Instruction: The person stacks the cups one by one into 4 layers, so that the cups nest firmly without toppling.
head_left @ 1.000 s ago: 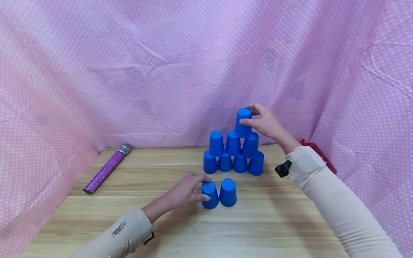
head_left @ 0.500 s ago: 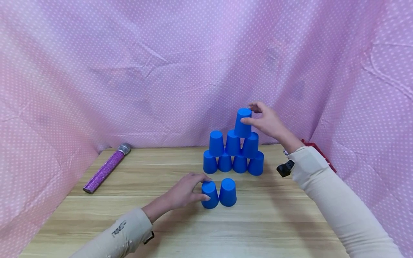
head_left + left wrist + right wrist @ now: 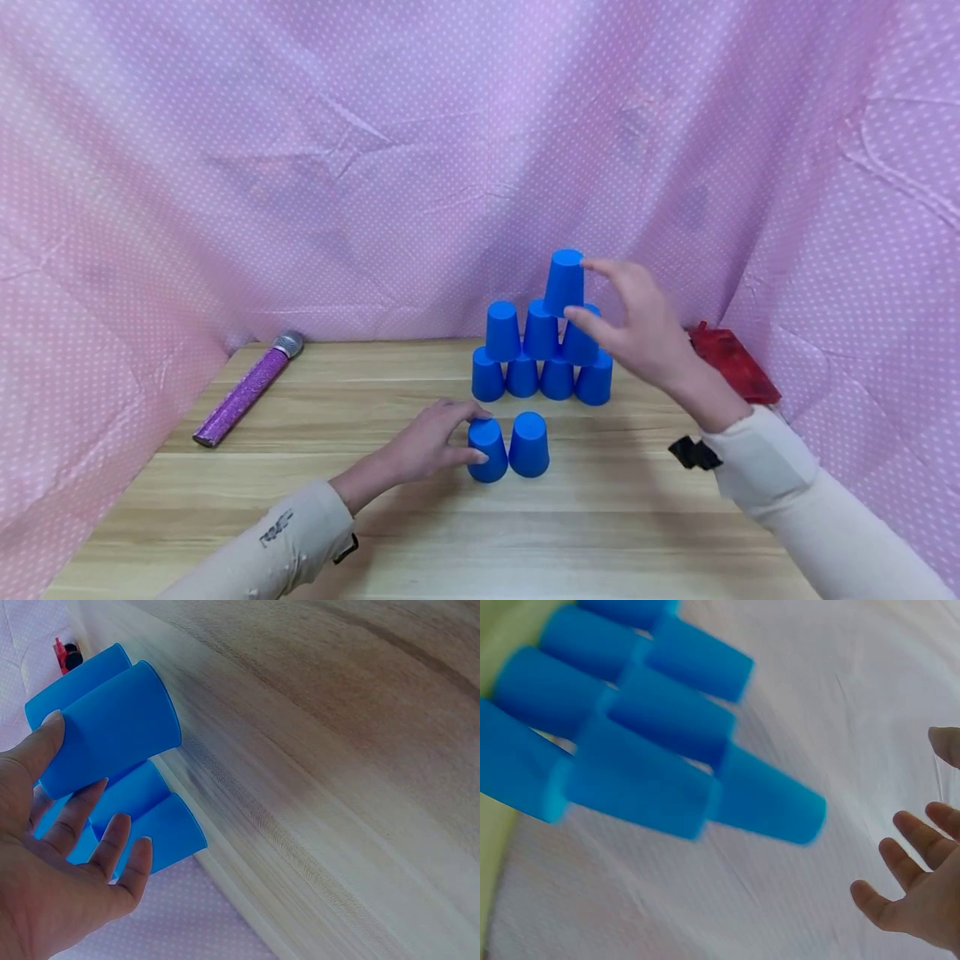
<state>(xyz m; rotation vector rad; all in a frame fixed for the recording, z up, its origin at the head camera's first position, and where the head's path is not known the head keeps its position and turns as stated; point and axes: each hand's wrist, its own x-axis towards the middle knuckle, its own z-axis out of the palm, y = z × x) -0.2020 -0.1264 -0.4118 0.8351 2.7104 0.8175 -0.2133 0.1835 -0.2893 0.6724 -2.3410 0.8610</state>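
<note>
Blue cups, all upside down, stand in a stepped stack. Several form the bottom row (image 3: pixel 488 375), three sit above, and one top cup (image 3: pixel 564 285) rests across the middle and right ones. My right hand (image 3: pixel 637 325) is beside that top cup with its fingers spread; in the right wrist view the fingers (image 3: pixel 907 862) are apart from it. Nearer on the table, my left hand (image 3: pixel 431 442) holds the left front cup (image 3: pixel 489 458) between thumb and fingers. A second front cup (image 3: pixel 529 446) stands just right of it.
A microphone (image 3: pixel 243 396) with a purple glitter handle lies at the left of the wooden table (image 3: pixel 420 542). Behind my right wrist is a red object (image 3: pixel 735 367) at the table's right edge. Pink dotted cloth (image 3: pixel 375 167) hangs around the back and sides.
My right hand has let go of the top cup and drawn back to the right and nearer. The top cup stays in place on the stack. My left hand has not moved.
</note>
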